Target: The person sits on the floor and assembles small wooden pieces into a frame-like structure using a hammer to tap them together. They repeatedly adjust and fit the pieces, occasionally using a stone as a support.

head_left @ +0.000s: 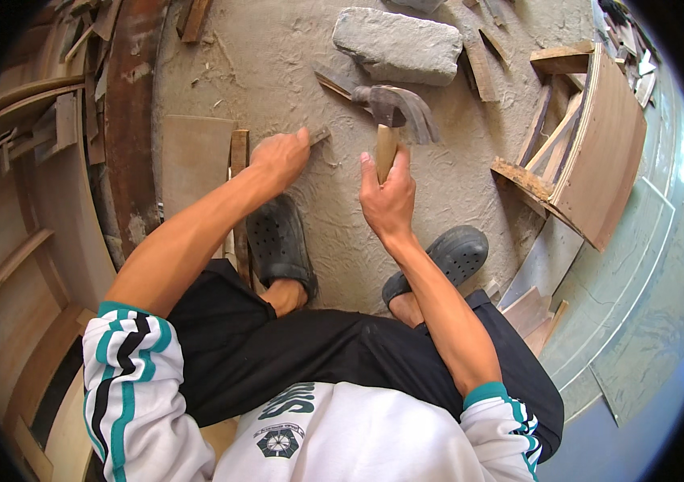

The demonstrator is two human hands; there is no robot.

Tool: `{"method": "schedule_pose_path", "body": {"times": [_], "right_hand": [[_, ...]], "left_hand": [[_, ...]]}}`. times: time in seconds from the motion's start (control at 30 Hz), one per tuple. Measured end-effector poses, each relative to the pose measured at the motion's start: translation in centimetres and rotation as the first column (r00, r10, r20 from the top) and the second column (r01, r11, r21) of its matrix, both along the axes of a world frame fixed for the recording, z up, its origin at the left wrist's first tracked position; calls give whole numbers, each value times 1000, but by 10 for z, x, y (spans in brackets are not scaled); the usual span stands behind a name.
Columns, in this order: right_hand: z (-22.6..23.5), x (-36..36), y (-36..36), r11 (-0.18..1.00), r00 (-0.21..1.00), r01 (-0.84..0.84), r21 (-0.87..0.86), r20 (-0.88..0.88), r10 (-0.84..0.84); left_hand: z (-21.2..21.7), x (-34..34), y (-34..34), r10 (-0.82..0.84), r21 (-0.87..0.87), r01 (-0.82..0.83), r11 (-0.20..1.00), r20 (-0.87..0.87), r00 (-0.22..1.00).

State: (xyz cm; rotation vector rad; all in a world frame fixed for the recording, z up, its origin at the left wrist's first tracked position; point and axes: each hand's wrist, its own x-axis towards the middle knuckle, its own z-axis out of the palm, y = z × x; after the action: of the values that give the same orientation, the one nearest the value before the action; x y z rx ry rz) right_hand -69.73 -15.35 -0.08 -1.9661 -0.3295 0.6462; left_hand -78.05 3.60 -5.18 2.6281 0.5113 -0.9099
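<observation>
My right hand (388, 194) is wrapped round the pale wooden handle of a claw hammer (388, 143). The dark hammer head is raised toward the far side, its curved claw pointing right. My left hand (281, 159) is closed, its fingers pinching a small piece of wood (320, 135) whose end sticks out to the right, near the floor. How far the wood runs inside the fist is hidden. Just beyond the hammer head lies a rough grey stone block (396, 46). A thin wood strip (334, 82) shows to the left of the head.
A wooden frame box (599, 153) stands on the right. Beside my left foot lie a flat board (196, 157) and a narrow batten (239, 153). A long brown beam (131, 120) and stacked wooden panels (36, 201) line the left. Loose wood scraps (482, 68) lie near the block.
</observation>
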Motion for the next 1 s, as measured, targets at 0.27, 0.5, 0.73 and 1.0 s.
{"method": "schedule_pose_path", "body": {"times": [0.27,0.5,0.73,1.0], "right_hand": [[-10,-11,3,968,972,-184,-170,-176,154],[11,6,9,1000,1000,5,0,-15,-5],[-26,20,-5,988,993,-86,-127,74,96],[-59,27,-20,916,929,-229,-330,206,307]], "left_hand": [[5,3,-1,-1,1,1,1000,-1,1000],[-2,-1,0,0,-14,0,1000,42,999],[1,-7,8,-16,-22,17,1000,73,997],[55,14,27,121,-127,-57,990,581,805]]}}
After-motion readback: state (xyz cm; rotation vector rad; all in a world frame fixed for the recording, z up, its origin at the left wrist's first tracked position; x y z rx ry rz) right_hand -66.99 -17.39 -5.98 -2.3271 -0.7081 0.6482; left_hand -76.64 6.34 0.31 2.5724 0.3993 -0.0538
